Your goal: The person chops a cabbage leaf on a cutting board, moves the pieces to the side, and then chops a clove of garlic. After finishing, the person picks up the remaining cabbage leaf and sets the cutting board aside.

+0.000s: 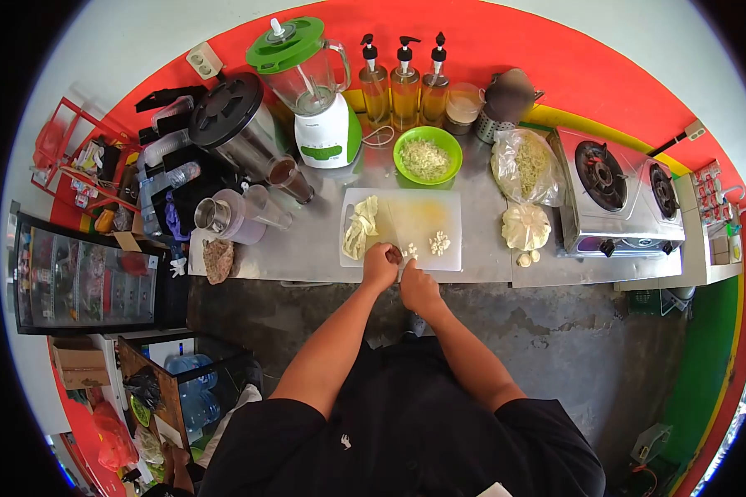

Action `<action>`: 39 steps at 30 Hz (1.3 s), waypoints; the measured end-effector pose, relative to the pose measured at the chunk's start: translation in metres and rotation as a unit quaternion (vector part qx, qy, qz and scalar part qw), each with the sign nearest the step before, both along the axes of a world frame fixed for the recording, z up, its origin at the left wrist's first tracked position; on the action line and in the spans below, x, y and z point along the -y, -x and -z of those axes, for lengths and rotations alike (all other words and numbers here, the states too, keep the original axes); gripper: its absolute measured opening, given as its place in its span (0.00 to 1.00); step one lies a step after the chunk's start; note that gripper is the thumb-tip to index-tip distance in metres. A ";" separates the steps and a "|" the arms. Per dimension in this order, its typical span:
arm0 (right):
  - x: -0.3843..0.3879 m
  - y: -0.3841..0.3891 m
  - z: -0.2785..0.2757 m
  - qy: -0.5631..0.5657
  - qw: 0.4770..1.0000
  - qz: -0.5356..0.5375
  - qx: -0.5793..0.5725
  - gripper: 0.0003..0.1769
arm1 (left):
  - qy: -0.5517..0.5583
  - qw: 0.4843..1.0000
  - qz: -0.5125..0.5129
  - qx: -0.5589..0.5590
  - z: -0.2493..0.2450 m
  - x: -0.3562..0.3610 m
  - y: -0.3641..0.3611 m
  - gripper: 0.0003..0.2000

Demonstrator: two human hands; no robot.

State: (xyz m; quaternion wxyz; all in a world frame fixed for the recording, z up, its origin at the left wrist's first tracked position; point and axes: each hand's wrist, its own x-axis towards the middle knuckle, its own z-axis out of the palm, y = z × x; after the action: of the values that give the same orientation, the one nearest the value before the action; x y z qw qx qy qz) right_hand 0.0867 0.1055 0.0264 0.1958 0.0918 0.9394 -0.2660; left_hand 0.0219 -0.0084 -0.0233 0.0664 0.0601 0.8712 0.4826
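Note:
Both my hands are at the front edge of a white cutting board (427, 207). My left hand (381, 265) is closed, its fingers curled over something small that I cannot make out. Beside it, my right hand (420, 287) is wrapped round a knife's handle; the thin blade points away over the board and is hard to see. Small white chopped pieces (439, 243) lie right of the blade. Pale green leaves (360, 226) rest on the board's left side. Behind the board stands a green bowl (428, 156) holding pale shredded pieces.
On the steel counter (307, 248) are a blender (326, 132), pump bottles (404, 98), a tall dark container (239, 124), plastic bags (528, 166) of food and a two-burner stove (617, 195). Another person's hand (174, 460) shows at the lower left.

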 end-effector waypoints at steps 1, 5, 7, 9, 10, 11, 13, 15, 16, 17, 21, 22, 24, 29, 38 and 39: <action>0.000 0.002 0.000 0.011 1.000 0.008 0.006 0.17 | 0.001 1.000 0.004 0.020 -0.003 0.001 0.000 0.02; -0.005 0.007 -0.001 0.004 1.000 -0.007 -0.011 0.17 | 0.000 1.000 -0.010 -0.006 0.000 0.001 -0.001 0.03; -0.004 0.002 -0.005 0.014 1.000 -0.001 0.012 0.17 | -0.003 1.000 -0.006 0.001 0.000 0.001 0.000 0.03; 0.000 0.000 0.000 0.017 1.000 0.007 0.011 0.18 | -0.007 1.000 -0.005 0.013 0.000 0.002 0.000 0.04; 0.001 0.001 0.003 0.018 1.000 0.014 0.009 0.18 | -0.002 1.000 0.003 0.020 0.000 0.003 0.001 0.03; 0.000 0.003 0.007 0.017 1.000 0.013 0.010 0.18 | 0.002 1.000 0.012 0.026 0.000 0.004 0.002 0.03; -0.001 0.007 0.011 0.015 1.000 -0.004 -0.026 0.19 | 0.002 1.000 0.016 0.024 0.007 0.005 0.005 0.04; -0.001 0.006 0.007 0.014 1.000 -0.005 -0.017 0.19 | 0.003 1.000 0.024 0.019 0.008 0.005 0.005 0.04; -0.001 0.007 0.002 0.014 1.000 -0.005 -0.009 0.19 | 0.016 1.000 0.021 0.002 0.005 0.004 0.003 0.04; 0.000 0.007 0.003 0.015 1.000 -0.003 -0.011 0.19 | 0.028 0.999 0.016 -0.015 0.002 0.004 0.003 0.03; 0.001 0.010 0.011 0.001 1.000 -0.002 -0.003 0.20 | 0.014 1.000 0.022 0.008 0.003 0.003 0.003 0.03; 0.001 0.012 0.011 0.002 1.000 0.004 0.001 0.20 | 0.019 1.000 0.019 0.015 0.005 0.003 0.004 0.02; 0.000 0.011 0.008 0.010 1.000 0.006 0.001 0.20 | 0.027 0.999 0.016 0.020 0.006 0.005 0.003 0.02; 0.002 0.006 0.004 0.023 1.000 0.008 0.019 0.22 | -0.007 1.000 0.014 0.000 0.003 0.006 -0.001 0.02; 0.002 0.013 0.005 0.022 1.000 0.004 0.019 0.22 | -0.078 0.997 0.015 -0.014 -0.006 0.013 -0.007 0.04; 0.004 0.011 0.008 0.020 1.000 0.003 0.024 0.22 | -0.079 0.997 0.013 -0.015 -0.006 0.013 -0.005 0.04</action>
State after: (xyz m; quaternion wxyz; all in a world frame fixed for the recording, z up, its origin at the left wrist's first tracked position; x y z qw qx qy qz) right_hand 0.0758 0.1014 0.0187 0.2189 0.0972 0.9289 -0.2827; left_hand 0.0274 -0.0210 -0.0176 0.0546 0.0838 0.8302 0.5484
